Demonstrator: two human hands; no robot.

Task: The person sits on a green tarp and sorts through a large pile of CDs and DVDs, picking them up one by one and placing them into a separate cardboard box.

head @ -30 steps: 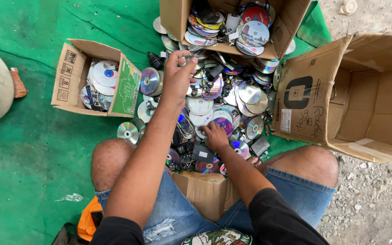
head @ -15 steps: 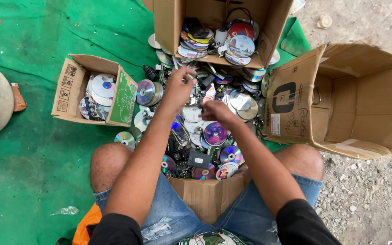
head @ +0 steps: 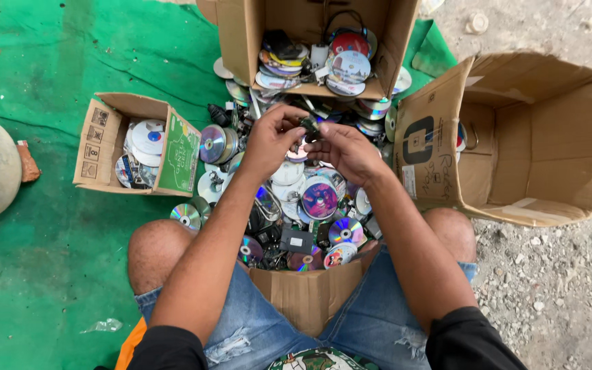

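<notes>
Both forearms reach forward over the knees, and the left hand [head: 273, 140] and the right hand [head: 346, 151] meet above the heap of shiny round discs [head: 310, 205] on the green mat [head: 49, 260]. The fingers of both hands pinch one small dark object [head: 308, 125] between them; its kind is unclear. A small open cardboard box [head: 135, 144] lies near the left. A big empty cardboard box [head: 536, 137] lies on its side near the right. A third cardboard box full of discs [head: 313, 41] stands beyond the hands.
</notes>
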